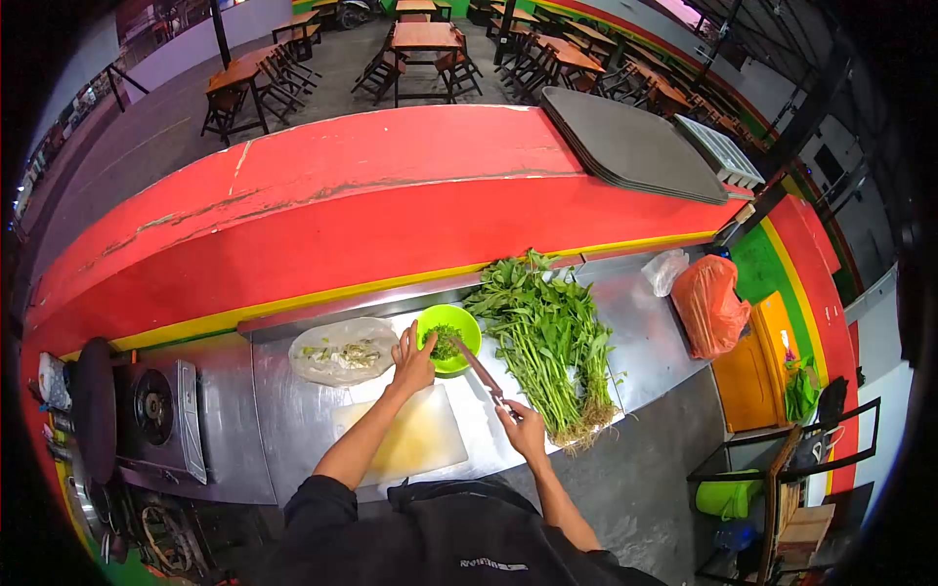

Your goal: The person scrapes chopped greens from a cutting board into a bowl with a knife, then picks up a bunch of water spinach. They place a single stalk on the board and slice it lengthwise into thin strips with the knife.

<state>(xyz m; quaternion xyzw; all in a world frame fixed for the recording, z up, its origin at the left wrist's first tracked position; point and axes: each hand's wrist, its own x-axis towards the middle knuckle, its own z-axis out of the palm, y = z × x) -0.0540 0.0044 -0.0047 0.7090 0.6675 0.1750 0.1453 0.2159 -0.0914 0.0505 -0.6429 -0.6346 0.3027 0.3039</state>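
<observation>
While our left hand [412,363] rests at the near-left edge of the green bowl [469,327], its fingers loosely spread and the tips on the rim, our right hand [523,430] is wrapped around the handle of a knife [481,371]. We cannot tell whether the left fingers pinch anything. The bowl stands on the steel desk [293,420] just beyond the white cutting board [420,439], with a small heap of chopped greens [447,342] inside.

The knife's long axis runs on a slant, from the right hand up and to the left, so its tip lies at the bowl's near-right side. The bowl therefore lies ahead of both hands. The left hand is the nearer, already touching it, while the right hand reaches it only through the blade.

Just to the right of the bowl lies a big bunch of leafy stalks [552,342], with leaves at the far end and roots towards us, close beside the knife. To the left of the bowl, a plastic sheet with scraps [342,350] nearly touches the left hand. Further off we see a gas stove [156,410] on the left, an orange bag [708,303] on the right and a stack of trays [630,146] on the red ledge. Nothing lies between the hands and the bowl.
</observation>
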